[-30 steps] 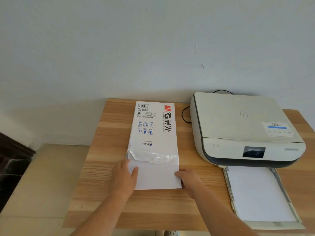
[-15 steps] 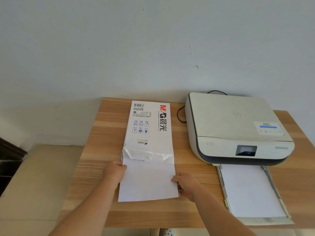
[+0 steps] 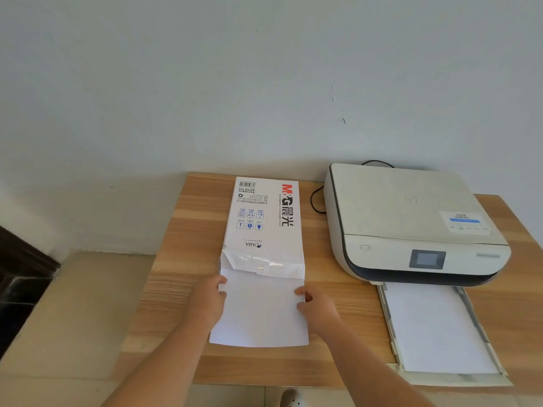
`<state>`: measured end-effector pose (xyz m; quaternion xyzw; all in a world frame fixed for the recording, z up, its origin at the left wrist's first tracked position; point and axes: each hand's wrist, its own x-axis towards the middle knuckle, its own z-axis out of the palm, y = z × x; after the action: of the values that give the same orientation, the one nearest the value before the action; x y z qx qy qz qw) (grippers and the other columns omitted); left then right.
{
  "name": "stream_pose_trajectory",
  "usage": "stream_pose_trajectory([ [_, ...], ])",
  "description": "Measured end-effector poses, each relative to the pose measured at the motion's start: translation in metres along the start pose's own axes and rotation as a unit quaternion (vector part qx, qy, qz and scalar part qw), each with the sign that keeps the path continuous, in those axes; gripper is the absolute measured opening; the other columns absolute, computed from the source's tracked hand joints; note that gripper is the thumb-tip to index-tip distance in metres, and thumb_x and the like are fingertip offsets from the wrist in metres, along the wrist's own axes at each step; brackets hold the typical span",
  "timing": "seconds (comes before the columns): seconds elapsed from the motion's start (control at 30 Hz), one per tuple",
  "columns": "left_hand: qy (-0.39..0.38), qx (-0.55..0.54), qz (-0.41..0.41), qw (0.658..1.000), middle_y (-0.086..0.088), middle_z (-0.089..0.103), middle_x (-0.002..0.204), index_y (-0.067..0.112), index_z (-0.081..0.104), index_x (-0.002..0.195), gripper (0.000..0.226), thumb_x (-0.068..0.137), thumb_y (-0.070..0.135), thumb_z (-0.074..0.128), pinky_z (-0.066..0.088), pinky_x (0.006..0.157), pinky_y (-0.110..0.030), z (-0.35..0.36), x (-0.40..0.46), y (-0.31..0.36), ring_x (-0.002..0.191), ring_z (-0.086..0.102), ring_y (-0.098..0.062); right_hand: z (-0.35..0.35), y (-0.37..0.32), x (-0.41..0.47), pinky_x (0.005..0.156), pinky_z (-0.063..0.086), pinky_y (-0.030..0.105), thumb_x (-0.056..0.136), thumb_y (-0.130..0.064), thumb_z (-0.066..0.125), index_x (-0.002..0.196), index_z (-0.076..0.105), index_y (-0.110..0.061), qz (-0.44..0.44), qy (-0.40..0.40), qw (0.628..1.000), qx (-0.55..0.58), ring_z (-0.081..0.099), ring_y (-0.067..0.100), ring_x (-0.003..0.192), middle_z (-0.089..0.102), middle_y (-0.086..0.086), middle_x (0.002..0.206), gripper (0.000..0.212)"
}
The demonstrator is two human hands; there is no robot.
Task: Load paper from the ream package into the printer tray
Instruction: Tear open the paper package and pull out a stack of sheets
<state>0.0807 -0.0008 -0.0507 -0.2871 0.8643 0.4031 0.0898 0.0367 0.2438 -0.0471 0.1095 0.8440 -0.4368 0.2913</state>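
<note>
A white ream package (image 3: 264, 218) with red and black print lies lengthwise on the wooden table (image 3: 182, 259), its torn near end open. A stack of white paper (image 3: 260, 312) sticks out of that end toward me. My left hand (image 3: 207, 302) grips the stack's left edge and my right hand (image 3: 316, 308) grips its right edge. To the right stands a white printer (image 3: 411, 218); its tray (image 3: 390, 336) is pulled out toward me and holds white sheets (image 3: 435, 327).
A black cable (image 3: 316, 201) loops between the package and the printer, near the wall. The table's near edge runs just below the tray. Beige floor lies to the left, and a shoe tip (image 3: 291, 399) shows under the table edge.
The paper stack has slid farther out of the package toward me. My left hand has shifted from resting on top of the sheets to gripping the left edge.
</note>
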Motion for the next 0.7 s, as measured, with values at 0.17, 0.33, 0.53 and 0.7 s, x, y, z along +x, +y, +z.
stream_pose_trajectory([
  [0.17, -0.026, 0.056, 0.021, 0.998, -0.011, 0.058, 0.126, 0.009, 0.059, 0.124, 0.033, 0.091, 0.008, 0.056, 0.043, 0.078, -0.023, -0.002, -0.021, -0.007, 0.105, 0.058, -0.021, 0.004, 0.005, -0.012, 0.072, 0.050, 0.023, 0.089, -0.006, 0.053, 0.123, 0.058, -0.019, -0.001, 0.000, 1.000, -0.016, 0.058, 0.013, 0.088, 0.057, 0.001, 0.108, 0.036],
  [0.33, -0.043, 0.076, 0.023, 0.996, -0.008, 0.057, 0.126, 0.012, 0.056, 0.128, 0.037, 0.091, 0.011, 0.057, 0.043, 0.081, -0.021, -0.001, -0.042, -0.013, 0.108, 0.057, -0.020, 0.004, 0.011, -0.029, 0.071, 0.045, 0.019, 0.090, -0.015, 0.058, 0.123, 0.058, -0.018, -0.015, 0.013, 1.000, -0.022, 0.057, 0.012, 0.095, 0.057, -0.001, 0.115, 0.033],
  [0.53, -0.044, 0.057, 0.016, 0.997, -0.009, 0.061, 0.117, 0.013, 0.060, 0.123, 0.036, 0.087, 0.009, 0.062, 0.046, 0.080, -0.022, -0.010, -0.059, -0.018, 0.100, 0.059, -0.020, 0.002, 0.011, -0.046, 0.082, 0.048, 0.026, 0.090, -0.015, 0.058, 0.119, 0.060, -0.018, -0.008, 0.021, 0.999, -0.022, 0.057, 0.016, 0.100, 0.057, 0.000, 0.116, 0.029],
  [0.7, -0.040, 0.027, -0.003, 0.999, -0.009, 0.062, 0.116, 0.013, 0.063, 0.119, 0.035, 0.085, 0.008, 0.064, 0.047, 0.083, -0.025, -0.021, -0.070, -0.016, 0.102, 0.059, -0.020, 0.002, 0.008, -0.058, 0.083, 0.052, 0.029, 0.088, -0.016, 0.059, 0.116, 0.062, -0.018, -0.007, 0.017, 1.000, -0.011, 0.059, 0.017, 0.097, 0.059, 0.003, 0.114, 0.028],
])
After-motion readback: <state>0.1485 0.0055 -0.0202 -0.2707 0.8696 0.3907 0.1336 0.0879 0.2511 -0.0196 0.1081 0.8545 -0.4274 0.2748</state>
